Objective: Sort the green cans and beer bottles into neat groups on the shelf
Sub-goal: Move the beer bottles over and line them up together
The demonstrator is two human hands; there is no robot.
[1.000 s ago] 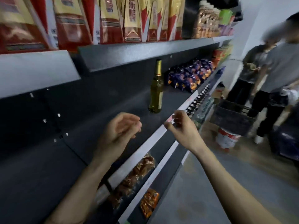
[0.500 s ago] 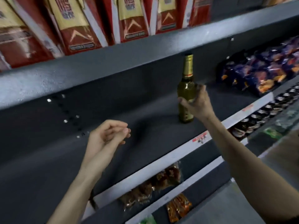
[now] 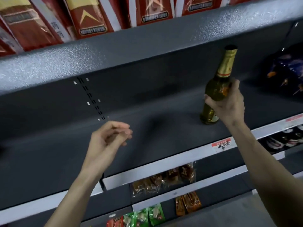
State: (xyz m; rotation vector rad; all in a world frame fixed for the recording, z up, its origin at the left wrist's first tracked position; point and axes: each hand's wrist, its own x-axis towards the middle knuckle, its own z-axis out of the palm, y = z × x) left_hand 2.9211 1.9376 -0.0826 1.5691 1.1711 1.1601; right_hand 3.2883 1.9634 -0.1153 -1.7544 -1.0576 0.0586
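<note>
A green glass beer bottle point(image 3: 217, 86) with a gold foil neck stands on the dark grey shelf point(image 3: 164, 128), leaning a little to the right. My right hand point(image 3: 227, 102) grips it around the body, fingers and thumb curled round the glass. My left hand point(image 3: 108, 138) hovers over the shelf further left, fingers loosely curled and holding nothing. No green cans are in view.
Red and gold packets point(image 3: 88, 18) fill the shelf above. Dark blue snack bags point(image 3: 288, 74) lie on the same shelf to the right of the bottle. Brown point(image 3: 165, 179), orange and green packets point(image 3: 147, 217) sit on lower shelves. A white price strip point(image 3: 180, 159) edges the shelf front.
My right hand reached from the shelf edge to the bottle and closed round it; the bottle now leans. The view swung toward the shelf. My left hand stayed roughly in place.
</note>
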